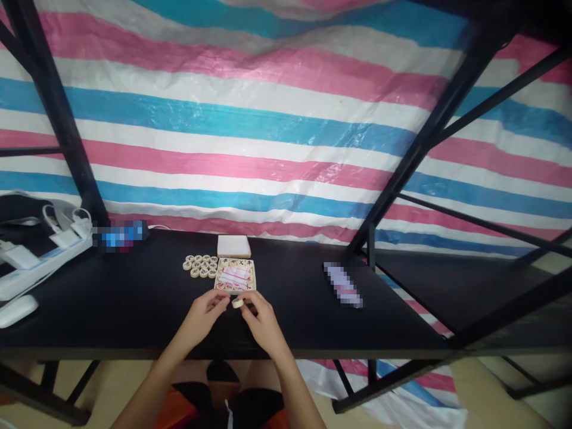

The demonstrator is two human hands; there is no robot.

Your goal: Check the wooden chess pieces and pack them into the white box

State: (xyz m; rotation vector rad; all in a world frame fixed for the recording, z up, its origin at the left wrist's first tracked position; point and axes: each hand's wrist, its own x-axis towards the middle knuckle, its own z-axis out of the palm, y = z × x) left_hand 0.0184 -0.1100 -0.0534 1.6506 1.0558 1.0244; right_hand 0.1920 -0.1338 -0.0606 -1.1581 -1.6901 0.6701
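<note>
Between the thumb and fingers of my right hand (264, 322) is a round, pale xiangqi piece (237, 303), tilted just in front of the box. My left hand (203, 319) is loosely curled beside it, thumb and index tip slightly apart, with nothing visible between them. Directly beyond both hands lies an open white box (255, 279) with xiangqi pieces inside. A folded sheet with red lines (235, 275) covers the middle of those pieces. Left of the box, several loose xiangqi pieces (204, 266) lie in rows, characters facing up.
A white box lid (233, 245) lies behind the box. On the right of the black table (295, 322) is a blurred-out phone-like object (343, 285). A power strip (44, 268) with plugs, a white rounded device (18, 311) and a blurred blue item (120, 235) occupy the left.
</note>
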